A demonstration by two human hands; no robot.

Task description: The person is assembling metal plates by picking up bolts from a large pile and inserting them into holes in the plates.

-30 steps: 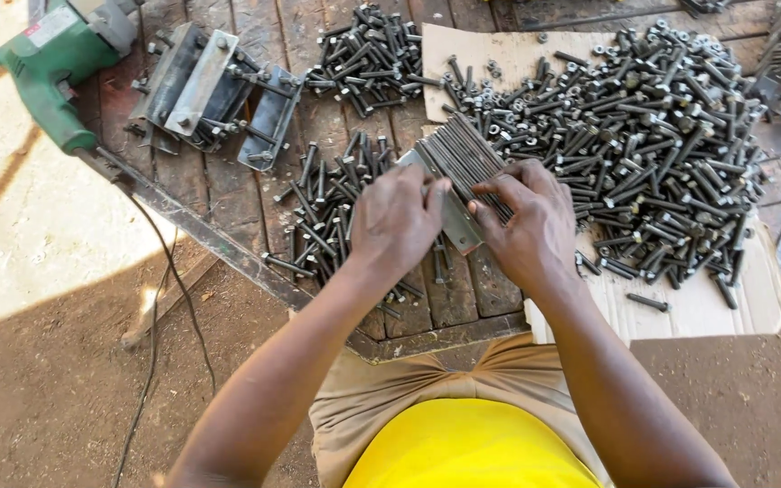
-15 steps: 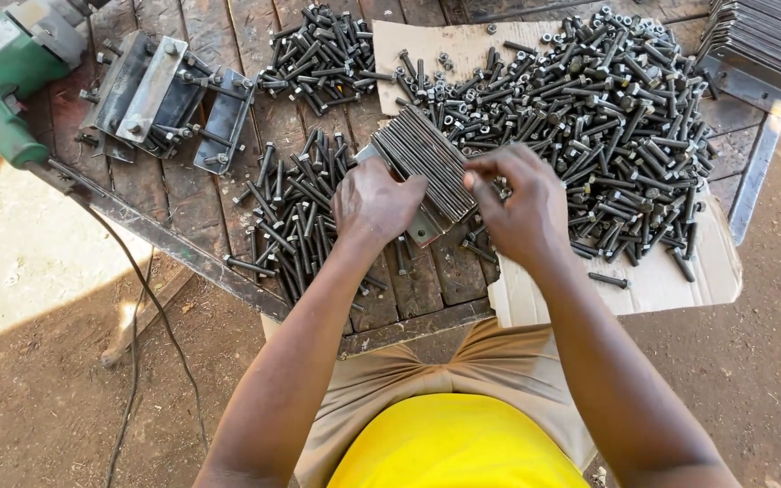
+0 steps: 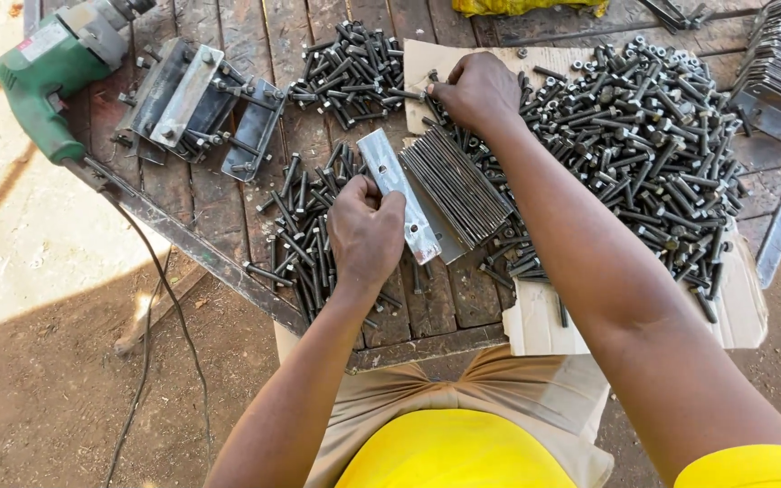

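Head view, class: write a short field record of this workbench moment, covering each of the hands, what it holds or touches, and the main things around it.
Left hand: holds a flat metal strip with holes, tilted, beside a stack of thin plates
Right hand: reaches into the large bolt pile, fingertips at its left edge
Under the pile: cardboard sheet
Bench: wooden planks
Left of the strip: smaller bolt pile
Far left: green power drill, assembled metal brackets

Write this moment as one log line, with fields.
left hand: holds metal plate stack | right hand: reaching into bolt pile | surface: wooden table
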